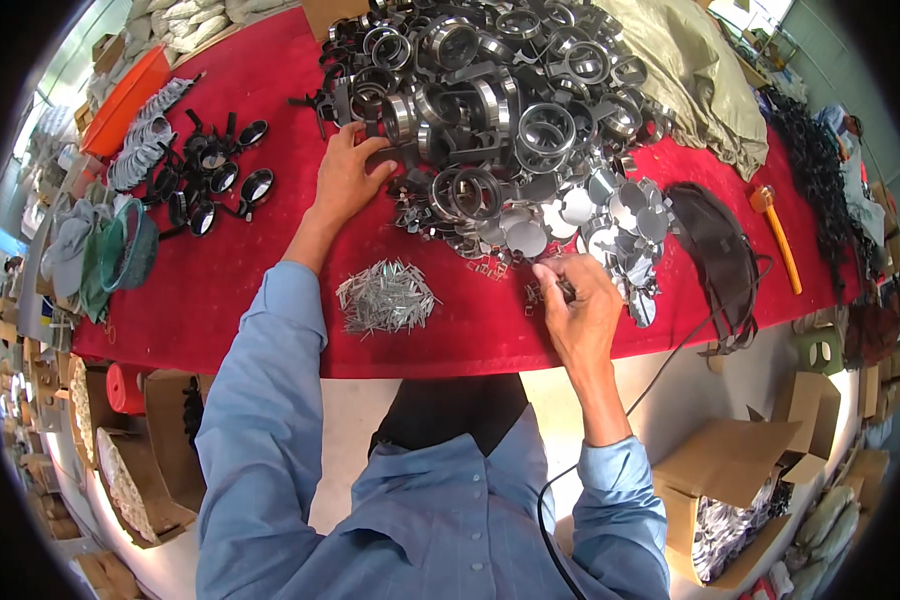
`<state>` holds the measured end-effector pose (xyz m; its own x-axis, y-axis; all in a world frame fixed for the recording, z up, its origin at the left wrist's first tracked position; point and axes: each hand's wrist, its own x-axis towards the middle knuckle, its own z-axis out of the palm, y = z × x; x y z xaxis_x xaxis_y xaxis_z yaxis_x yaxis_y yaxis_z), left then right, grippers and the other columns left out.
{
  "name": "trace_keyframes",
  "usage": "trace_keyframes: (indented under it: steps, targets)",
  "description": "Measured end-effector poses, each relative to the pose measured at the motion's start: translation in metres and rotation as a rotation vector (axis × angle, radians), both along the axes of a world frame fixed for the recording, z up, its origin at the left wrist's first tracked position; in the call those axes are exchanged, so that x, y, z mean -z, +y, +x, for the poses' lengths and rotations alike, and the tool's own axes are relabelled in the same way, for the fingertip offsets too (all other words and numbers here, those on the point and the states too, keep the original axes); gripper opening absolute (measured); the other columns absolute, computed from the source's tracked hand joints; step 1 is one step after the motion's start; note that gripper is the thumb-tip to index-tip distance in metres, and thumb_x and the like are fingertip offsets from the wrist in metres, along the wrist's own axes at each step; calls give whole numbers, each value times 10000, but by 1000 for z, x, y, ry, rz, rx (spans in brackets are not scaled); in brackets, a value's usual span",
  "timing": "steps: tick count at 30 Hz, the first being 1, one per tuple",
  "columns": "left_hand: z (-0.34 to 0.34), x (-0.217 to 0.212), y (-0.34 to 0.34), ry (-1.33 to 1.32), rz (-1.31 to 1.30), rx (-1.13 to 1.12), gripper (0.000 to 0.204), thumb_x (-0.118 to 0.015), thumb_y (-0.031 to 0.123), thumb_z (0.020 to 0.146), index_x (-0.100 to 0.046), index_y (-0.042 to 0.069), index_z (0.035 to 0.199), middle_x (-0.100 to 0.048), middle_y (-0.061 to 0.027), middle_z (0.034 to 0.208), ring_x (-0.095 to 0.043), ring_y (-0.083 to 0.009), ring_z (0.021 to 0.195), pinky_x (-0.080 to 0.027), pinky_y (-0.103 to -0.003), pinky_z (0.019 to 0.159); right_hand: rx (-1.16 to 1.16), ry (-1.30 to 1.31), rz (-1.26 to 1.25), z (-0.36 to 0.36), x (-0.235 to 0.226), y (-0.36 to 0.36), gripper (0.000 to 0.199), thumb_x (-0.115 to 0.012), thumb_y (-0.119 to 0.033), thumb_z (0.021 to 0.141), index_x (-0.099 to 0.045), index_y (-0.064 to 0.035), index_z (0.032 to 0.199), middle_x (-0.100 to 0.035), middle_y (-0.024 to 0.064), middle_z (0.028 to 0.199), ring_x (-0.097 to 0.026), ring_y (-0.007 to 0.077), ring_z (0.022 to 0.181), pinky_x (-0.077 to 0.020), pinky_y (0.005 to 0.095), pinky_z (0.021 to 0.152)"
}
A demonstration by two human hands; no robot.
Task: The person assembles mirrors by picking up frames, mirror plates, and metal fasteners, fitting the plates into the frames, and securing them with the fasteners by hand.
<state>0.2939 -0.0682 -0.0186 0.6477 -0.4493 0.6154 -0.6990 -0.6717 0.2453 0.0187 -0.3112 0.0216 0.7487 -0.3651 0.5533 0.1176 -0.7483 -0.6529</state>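
My left hand (347,178) is at the left edge of a big pile of black ring-shaped parts with handles (450,110). Its fingers are apart, the fingertips against the outer parts, and nothing shows in its grip. Lower down, my right hand (582,305) is closed in a pinch beside a heap of round silvery discs (526,238). A small dark thing shows between its thumb and fingers, too hidden to name. Small copper-coloured clips (488,268) lie between the hands at the heap's near edge. A mound of thin metal pins (385,297) sits nearer me.
Black handled pieces with round shiny faces (210,175) lie at the left on the red-covered table (240,110). An orange-handled hammer (782,240) and a dark cloth bag-like item (712,250) lie right, near a black cable (660,375). Open cardboard boxes (720,460) stand below.
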Motion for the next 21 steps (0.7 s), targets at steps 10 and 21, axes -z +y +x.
trace_keyframes:
  steps: [10,21]
  targets:
    - [-13,-27,39,953,-754,167,236,-658,256,978,-698,41,1065,-715,-93,1129,-676,-151,933,-524,-283,822,-143,189,489,-18,12,24,74,-758,-72,869,-717,-11,863,-665,66,730,-596,124,631,-465,281,589]
    - [-84,7,113,1221,-954,-6,250,-659,267,975,-666,37,1072,-725,-80,963,-667,-130,807,-536,-250,717,-199,201,429,-25,19,33,74,-750,-55,863,-699,-2,857,-660,84,723,-610,150,617,-472,298,588]
